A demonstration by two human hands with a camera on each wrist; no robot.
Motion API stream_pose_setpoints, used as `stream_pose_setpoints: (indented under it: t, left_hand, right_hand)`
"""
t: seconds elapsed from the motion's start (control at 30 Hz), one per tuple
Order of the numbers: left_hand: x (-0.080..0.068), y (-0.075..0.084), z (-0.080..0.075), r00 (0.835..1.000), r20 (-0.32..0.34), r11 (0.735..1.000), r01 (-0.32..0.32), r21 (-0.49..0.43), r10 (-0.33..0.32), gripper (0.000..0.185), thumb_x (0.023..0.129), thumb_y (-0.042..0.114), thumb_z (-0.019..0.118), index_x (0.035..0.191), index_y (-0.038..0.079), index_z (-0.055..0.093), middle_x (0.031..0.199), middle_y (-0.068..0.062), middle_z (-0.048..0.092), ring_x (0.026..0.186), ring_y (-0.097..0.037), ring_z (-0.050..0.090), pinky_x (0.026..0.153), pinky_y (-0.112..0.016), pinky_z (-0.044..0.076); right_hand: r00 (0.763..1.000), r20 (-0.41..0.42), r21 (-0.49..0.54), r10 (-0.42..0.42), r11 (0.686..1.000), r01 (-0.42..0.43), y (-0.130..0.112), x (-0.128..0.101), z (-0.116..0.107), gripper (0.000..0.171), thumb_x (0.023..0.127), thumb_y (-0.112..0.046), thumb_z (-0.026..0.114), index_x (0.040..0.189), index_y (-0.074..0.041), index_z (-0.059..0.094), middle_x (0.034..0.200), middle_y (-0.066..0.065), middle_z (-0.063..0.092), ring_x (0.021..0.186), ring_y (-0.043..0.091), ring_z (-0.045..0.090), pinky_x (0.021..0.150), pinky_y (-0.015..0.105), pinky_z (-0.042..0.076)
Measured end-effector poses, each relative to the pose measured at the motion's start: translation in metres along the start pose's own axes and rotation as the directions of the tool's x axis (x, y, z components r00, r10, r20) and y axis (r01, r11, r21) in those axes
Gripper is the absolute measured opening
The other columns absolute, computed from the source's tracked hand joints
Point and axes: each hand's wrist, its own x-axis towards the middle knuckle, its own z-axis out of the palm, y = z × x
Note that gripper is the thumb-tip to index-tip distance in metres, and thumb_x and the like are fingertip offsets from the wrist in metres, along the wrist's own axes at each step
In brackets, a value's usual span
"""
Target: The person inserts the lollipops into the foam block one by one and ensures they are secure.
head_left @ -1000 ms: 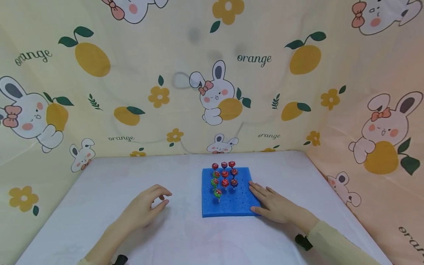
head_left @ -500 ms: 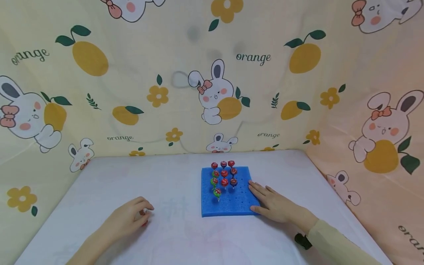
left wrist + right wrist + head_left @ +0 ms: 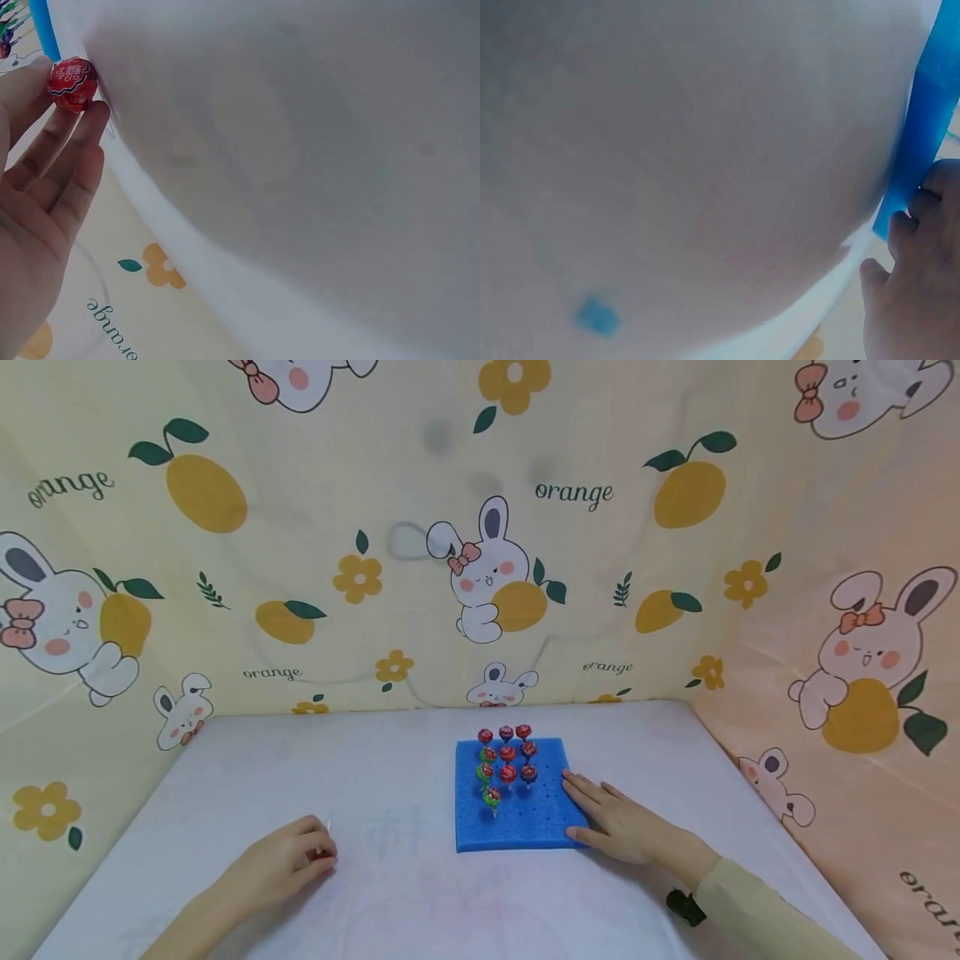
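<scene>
The lollipop (image 3: 73,84) in the left hand (image 3: 281,862) had a round head in a shiny red wrapper printed with a white and dark emblem. It sat on the near left part of the white table (image 3: 390,777), well apart from the foam block (image 3: 517,822). The fingertips (image 3: 94,120) and thumb were curled in and pinched the head between them; a thin white stick (image 3: 328,825) poked up just beyond the knuckles.

The right hand (image 3: 618,827) lay flat with its fingers straight, resting on the near right edge of the blue foam block and holding nothing. The block was a square slab dotted with rows of small holes. Ten other lollipops (image 3: 507,760) stood upright in its far left part, mostly red ones with a few green ones along the left column.

The head view gave the whole layout but showed the held lollipop only as a red speck under the fingers. The left wrist view showed its wrapper and print close up, with a strip of the blue block at the top left corner. The right wrist view showed the fingers (image 3: 922,202) touching the block's blue side, and a small blurred blue patch (image 3: 596,315) on the white cloth that the head view did not show.
</scene>
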Motion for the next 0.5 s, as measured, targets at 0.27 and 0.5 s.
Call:
stream_pose_setpoints:
  t: [0.27,0.5]
  left_hand:
    - [-0.0016,-0.0015,-0.0022,0.998,0.059,0.998,0.008,-0.056,-0.004,0.023,0.084,0.014,0.087,0.097,0.023,0.071,0.105,0.011,0.058,0.084,-0.001,0.054,0.07,-0.024,0.054]
    - [-0.0011,0.0001,-0.0005,0.998,0.058,0.997,0.016,-0.072,-0.012,0.025,0.083,0.006,0.086,0.098,0.02,0.072,0.106,0.009,0.058,0.086,-0.002,0.055,0.07,-0.024,0.055]
  right_hand:
    - [1.0,-0.012,-0.005,-0.006,1.0,0.006,-0.0002,-0.0003,0.0003,0.087,0.104,-0.065,0.044,0.166,-0.008,0.022,0.174,0.01,0.015,0.158,0.035,0.019,0.125,0.061,0.017]
    - [1.0,-0.014,-0.002,-0.015,1.0,0.015,-0.001,-0.0009,0.0003,0.086,0.104,-0.064,0.046,0.165,-0.007,0.023,0.173,0.011,0.016,0.158,0.036,0.019,0.125,0.061,0.018]
